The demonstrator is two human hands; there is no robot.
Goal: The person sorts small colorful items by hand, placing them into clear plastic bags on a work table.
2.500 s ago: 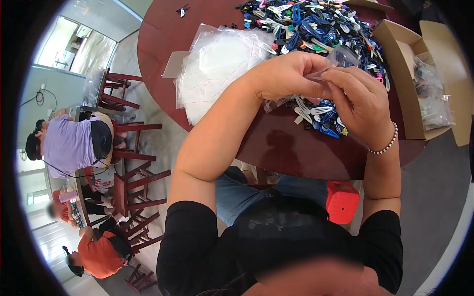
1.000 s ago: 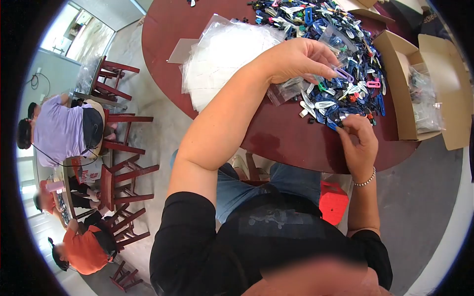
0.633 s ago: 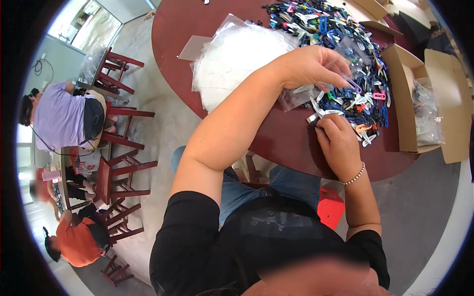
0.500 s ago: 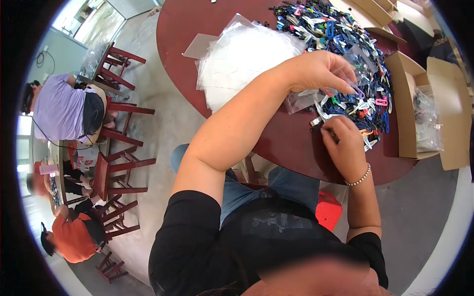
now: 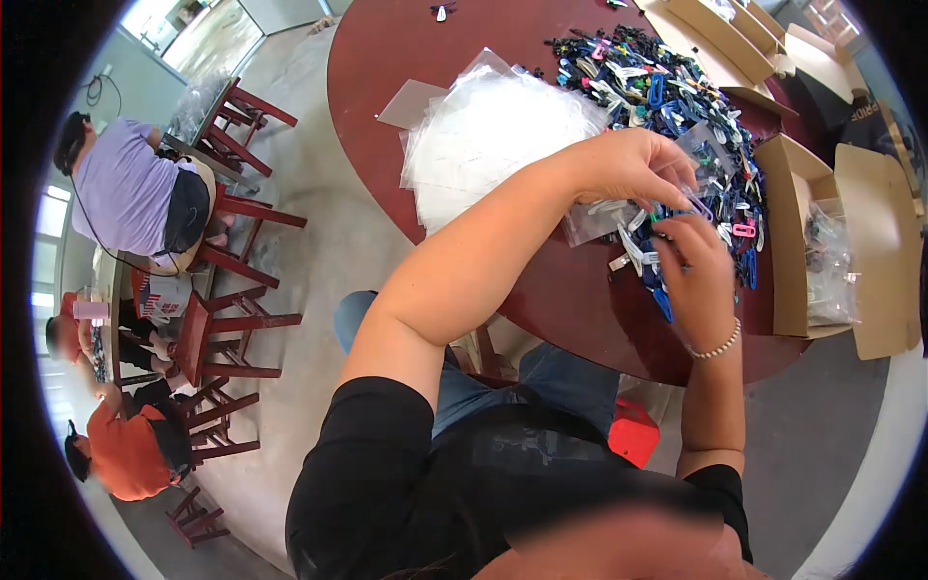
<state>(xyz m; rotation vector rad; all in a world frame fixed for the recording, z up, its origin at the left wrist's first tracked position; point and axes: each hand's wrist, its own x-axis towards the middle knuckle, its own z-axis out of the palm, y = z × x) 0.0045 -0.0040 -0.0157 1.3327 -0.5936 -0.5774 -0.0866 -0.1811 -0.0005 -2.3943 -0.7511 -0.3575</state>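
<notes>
One clip pile (image 5: pixel 667 92) | left hand (image 5: pixel 633 166): pinching purple clip (image 5: pixel 702 207) | right hand (image 5: pixel 700 278): fingers curled, blurred; cannot tell hold

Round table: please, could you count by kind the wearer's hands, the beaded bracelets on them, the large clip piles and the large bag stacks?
Hands (left hand, right hand): 2
Beaded bracelet: 1
Large clip pile: 1
Large bag stack: 1
Total: 5

Grey floor (image 5: pixel 319 261); pale green wall (image 5: pixel 145 82); dark red stools (image 5: pixel 196 333), bright window (image 5: pixel 52 211) at left; dark red table (image 5: pixel 387 58).
</notes>
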